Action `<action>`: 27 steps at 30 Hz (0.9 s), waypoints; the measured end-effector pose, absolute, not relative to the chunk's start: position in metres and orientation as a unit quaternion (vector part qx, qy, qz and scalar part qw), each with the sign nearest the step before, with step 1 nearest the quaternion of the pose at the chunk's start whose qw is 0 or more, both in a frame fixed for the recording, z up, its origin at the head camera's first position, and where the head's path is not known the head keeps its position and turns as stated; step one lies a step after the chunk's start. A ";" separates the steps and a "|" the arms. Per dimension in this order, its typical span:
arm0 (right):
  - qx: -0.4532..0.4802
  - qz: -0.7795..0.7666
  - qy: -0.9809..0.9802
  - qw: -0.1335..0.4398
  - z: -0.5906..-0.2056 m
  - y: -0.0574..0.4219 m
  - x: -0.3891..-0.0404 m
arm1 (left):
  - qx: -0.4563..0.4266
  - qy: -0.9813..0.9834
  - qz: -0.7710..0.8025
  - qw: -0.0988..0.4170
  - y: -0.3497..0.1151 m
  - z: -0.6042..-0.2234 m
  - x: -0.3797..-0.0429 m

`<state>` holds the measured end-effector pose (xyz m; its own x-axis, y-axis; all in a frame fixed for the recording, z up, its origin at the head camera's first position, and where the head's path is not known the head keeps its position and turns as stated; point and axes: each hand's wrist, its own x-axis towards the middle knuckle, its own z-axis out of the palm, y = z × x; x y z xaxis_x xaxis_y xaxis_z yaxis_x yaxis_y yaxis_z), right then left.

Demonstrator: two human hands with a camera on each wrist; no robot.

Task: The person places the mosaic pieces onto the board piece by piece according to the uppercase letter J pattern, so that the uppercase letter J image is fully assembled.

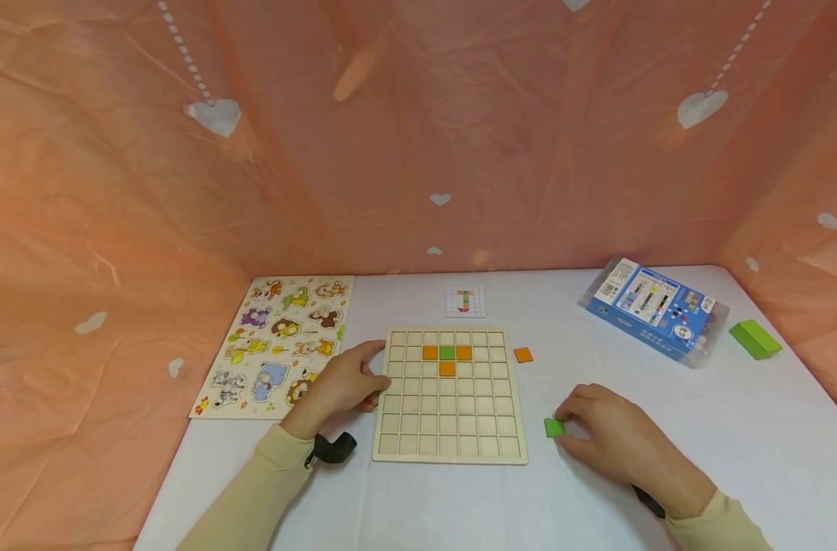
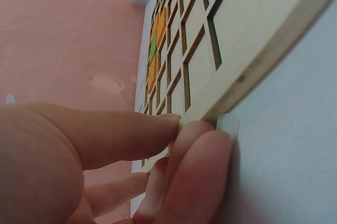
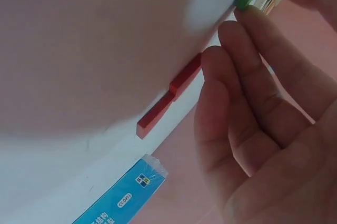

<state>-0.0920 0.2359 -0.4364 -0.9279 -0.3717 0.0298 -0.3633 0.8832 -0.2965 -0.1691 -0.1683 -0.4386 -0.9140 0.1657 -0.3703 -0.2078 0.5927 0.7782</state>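
A square wooden grid board (image 1: 448, 425) lies flat on the table. In its upper rows sit a green tile (image 1: 447, 353) and three orange tiles, one of them an orange tile (image 1: 447, 369) directly below the green. My left hand (image 1: 343, 381) holds the board's left edge; in the left wrist view its fingertips (image 2: 202, 145) pinch the rim. To the right of the board, my right hand (image 1: 607, 430) pinches a green square tile (image 1: 553, 428) between thumb and forefinger at the table. A loose orange tile (image 1: 524, 355) lies by the board's upper right side.
A pattern card (image 1: 453, 309) with a J-like figure lies behind the board. An animal puzzle board (image 1: 281, 367) is on the left. Back right stand a blue box (image 1: 649, 302) and green blocks (image 1: 756, 339). The right wrist view shows red pieces (image 3: 187, 77) on the table.
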 end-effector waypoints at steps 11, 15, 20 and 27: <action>-0.198 -0.178 0.964 -0.005 -0.424 0.212 -0.122 | -0.014 0.872 0.445 0.204 -0.168 -0.441 -0.171; -0.221 -0.183 0.958 0.007 -0.424 0.189 -0.139 | -0.011 0.873 0.444 0.204 -0.168 -0.442 -0.171; -0.236 -0.201 0.950 0.019 -0.425 0.156 -0.155 | -0.008 0.870 0.449 0.203 -0.169 -0.442 -0.171; -0.263 -0.210 0.942 0.018 -0.428 0.123 -0.166 | -0.004 0.870 0.449 0.203 -0.170 -0.443 -0.173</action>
<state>-0.1655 0.1225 -0.4283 -0.8611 -0.5026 0.0765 -0.4876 0.7738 -0.4043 -0.1726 -0.1699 -0.4430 -0.9174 0.1746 -0.3577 -0.1901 0.5973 0.7792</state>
